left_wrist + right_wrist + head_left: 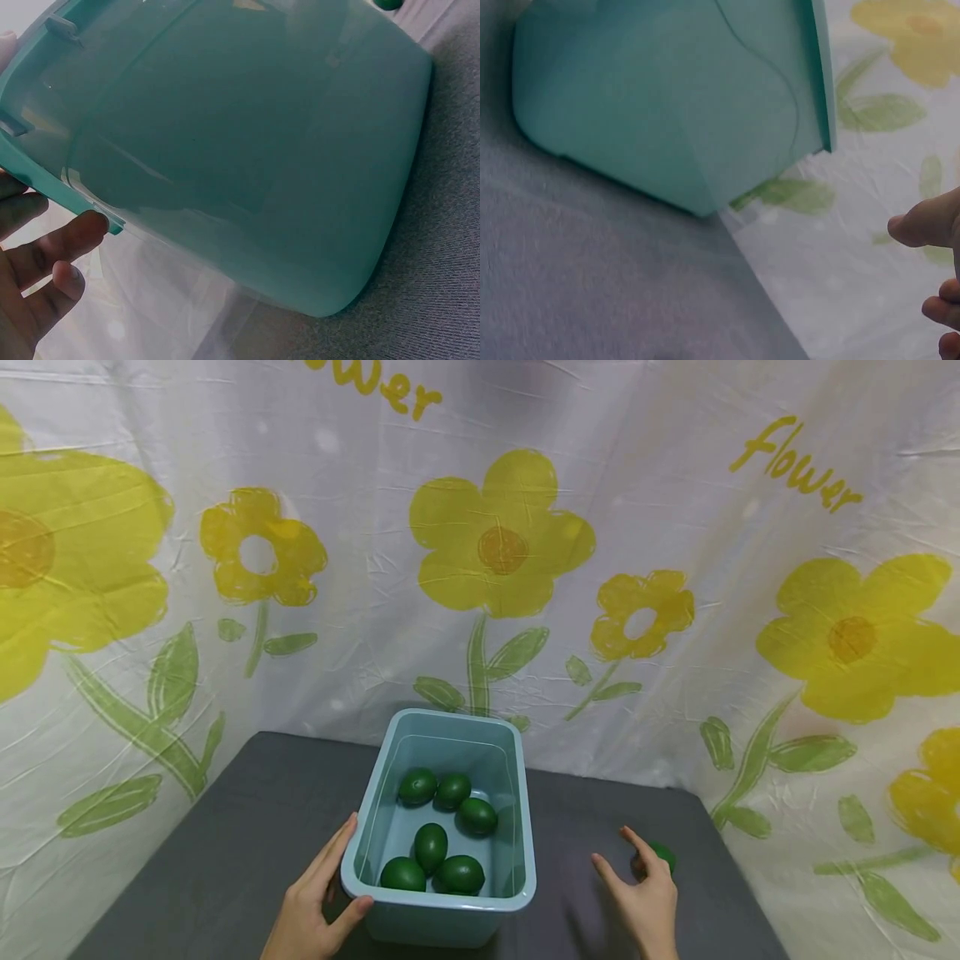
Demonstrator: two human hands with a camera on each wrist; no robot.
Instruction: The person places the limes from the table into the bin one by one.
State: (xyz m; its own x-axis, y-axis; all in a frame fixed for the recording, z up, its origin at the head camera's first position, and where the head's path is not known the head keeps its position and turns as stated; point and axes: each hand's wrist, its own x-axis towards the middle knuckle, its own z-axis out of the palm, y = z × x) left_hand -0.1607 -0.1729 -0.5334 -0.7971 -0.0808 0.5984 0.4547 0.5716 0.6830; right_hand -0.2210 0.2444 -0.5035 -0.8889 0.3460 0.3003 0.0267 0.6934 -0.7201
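Note:
A light blue-green plastic bin (450,922) stands on the table, holding several smooth, dark green, oval fruits that look like avocados (460,875). My left hand (311,893) holds the bin's near left corner, thumb at the front rim and fingers along the left side. In the left wrist view, the fingers (56,244) are at the underside of the rim. To the right of the bin, my right hand (641,893) is over the table with thumb and forefinger spread and nothing between them. Another green fruit (663,857) lies just beyond it, partly hidden by the hand.
The dark grey table (300,785) extends on both sides of the bin. Behind it hangs a white curtain (360,635) printed with yellow flowers, which also runs along the left and right sides.

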